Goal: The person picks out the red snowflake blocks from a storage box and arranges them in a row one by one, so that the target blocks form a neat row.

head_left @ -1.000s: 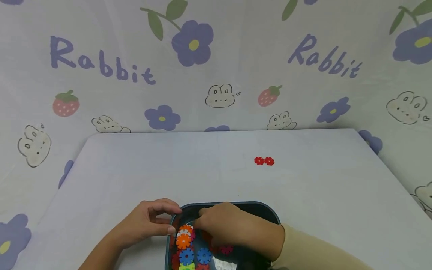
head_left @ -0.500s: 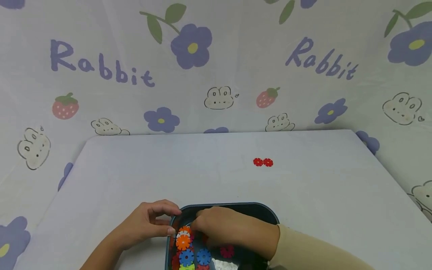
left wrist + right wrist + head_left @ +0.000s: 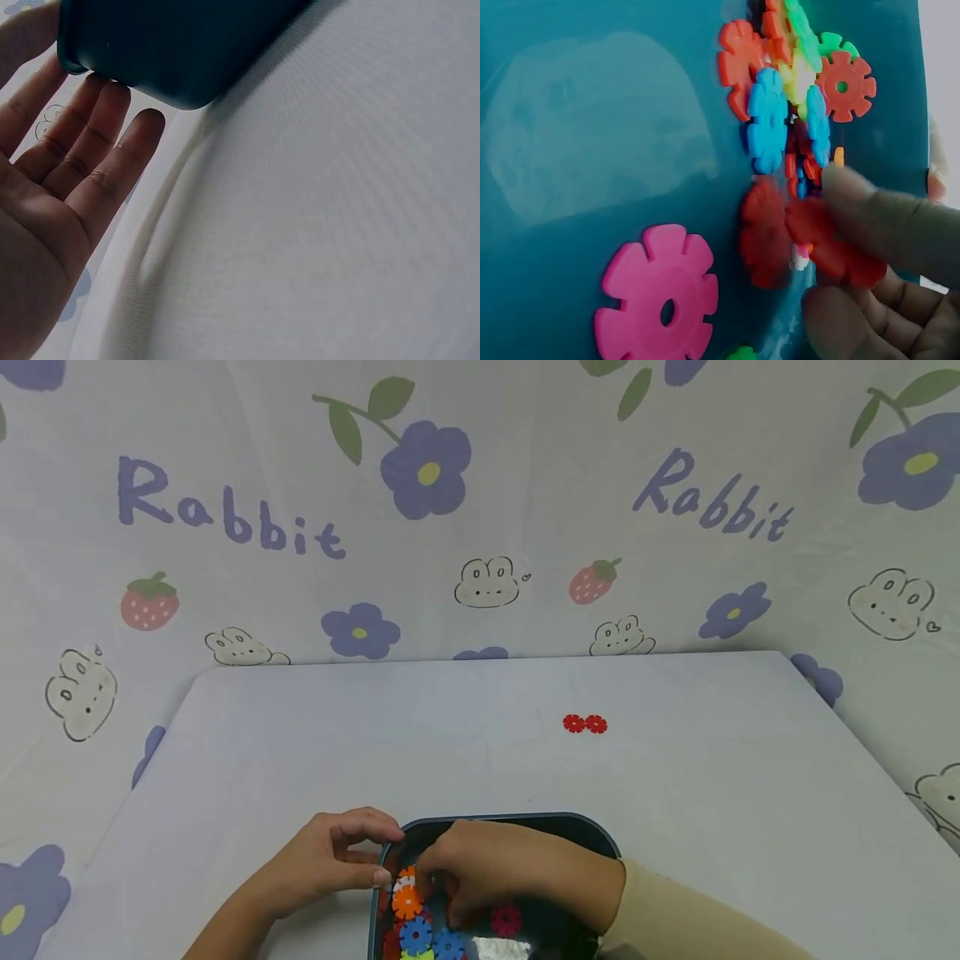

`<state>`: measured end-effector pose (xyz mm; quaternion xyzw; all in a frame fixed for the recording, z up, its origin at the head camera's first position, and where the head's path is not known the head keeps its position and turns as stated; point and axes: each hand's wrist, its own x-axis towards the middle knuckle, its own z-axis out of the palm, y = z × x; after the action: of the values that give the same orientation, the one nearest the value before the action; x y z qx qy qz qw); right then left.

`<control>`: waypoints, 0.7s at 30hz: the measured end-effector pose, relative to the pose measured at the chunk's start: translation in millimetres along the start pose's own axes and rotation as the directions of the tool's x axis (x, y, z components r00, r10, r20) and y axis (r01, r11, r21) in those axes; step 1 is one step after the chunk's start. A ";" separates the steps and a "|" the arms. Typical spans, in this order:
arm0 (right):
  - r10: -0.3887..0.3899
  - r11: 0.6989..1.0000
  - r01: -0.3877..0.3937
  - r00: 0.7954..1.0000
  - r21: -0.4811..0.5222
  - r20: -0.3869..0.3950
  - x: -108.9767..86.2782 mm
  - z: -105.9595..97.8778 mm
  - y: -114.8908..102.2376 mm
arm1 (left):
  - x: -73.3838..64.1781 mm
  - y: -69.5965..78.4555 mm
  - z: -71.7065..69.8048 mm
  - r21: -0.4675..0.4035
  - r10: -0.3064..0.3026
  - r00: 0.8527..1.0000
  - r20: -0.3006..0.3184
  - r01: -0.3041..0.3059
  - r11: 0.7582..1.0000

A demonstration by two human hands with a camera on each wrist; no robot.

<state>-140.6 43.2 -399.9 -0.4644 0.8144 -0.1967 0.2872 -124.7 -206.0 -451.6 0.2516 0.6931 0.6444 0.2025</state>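
Observation:
In the head view, a dark teal bin (image 3: pixel 525 816) sits at the near edge of the view, holding several notched plastic snowflake discs. My left hand (image 3: pixel 318 864) grips the bin's left rim near the far corner; the left wrist view has its fingers against the outer wall. Inside the bin, my right hand (image 3: pixel 487 864) pinches a red snowflake disc (image 3: pixel 832 247) between thumb and finger. Right beside it is a second red disc (image 3: pixel 765 234), blurred. Orange discs (image 3: pixel 408 903) and blue discs (image 3: pixel 415 936) lie along the left side. A pink disc (image 3: pixel 641 292) lies apart.
Two joined red discs (image 3: pixel 585 724) lie on the white table (image 3: pixel 337 743) beyond the bin. A patterned cloth (image 3: pixel 487 485) with flowers and rabbits hangs behind. A light patch shows on the bin's floor. The bin's near part is cut off by the view.
My right hand has shifted slightly left and down within the bin, and its fingers have spread a little. My left hand stays at the rim. The whole head view has tilted up slightly.

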 end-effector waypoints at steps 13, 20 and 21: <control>-0.191 0.851 0.050 0.957 0.523 0.219 -1.2 -3.5 5.0 | -0.4 0.0 0.7 0.002 0.034 0.999 0.003 -0.034 0.999; -0.255 0.816 0.029 0.914 0.578 0.314 -2.2 -4.0 5.5 | 0.4 1.1 1.8 0.018 0.006 1.000 -0.009 -0.006 1.000; -0.252 0.813 0.011 0.908 0.582 0.335 -2.4 -4.3 5.2 | 0.5 1.2 1.8 0.020 0.006 1.000 -0.009 -0.006 1.000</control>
<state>-145.8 48.0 -399.1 -0.4438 0.6083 -0.3514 0.5564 -123.9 -204.3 -450.6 0.2526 0.6996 0.6393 0.1951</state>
